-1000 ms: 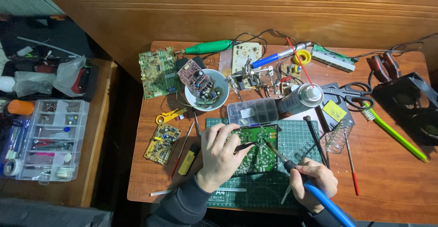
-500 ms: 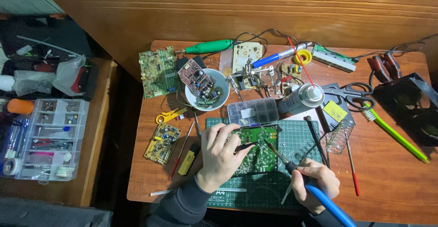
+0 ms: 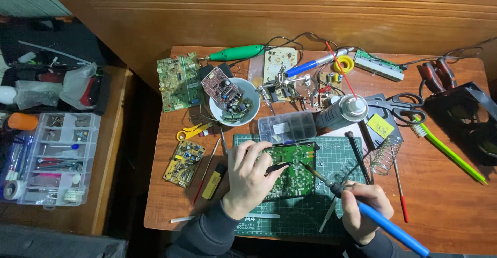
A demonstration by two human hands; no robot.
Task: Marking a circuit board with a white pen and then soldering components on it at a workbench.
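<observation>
Left hand (image 3: 248, 177) closed on black tweezers (image 3: 277, 167) over the green board (image 3: 292, 172), which lies on the cutting mat (image 3: 331, 159) on the worktop (image 3: 440, 196). Right hand (image 3: 362, 209) grips the soldering iron (image 3: 385, 224), tip at the board. Both unmoved over the last second: work continues at one spot.

Circuit board (image 3: 295, 171) partly under left hand (image 3: 249, 177)

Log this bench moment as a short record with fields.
setting: wooden table, green cutting mat
left hand: holds black tweezers over green circuit board
right hand: grips blue-handled soldering iron, tip at the board
nearby: white bowl of boards, clear parts box, spray can, scissors
</observation>
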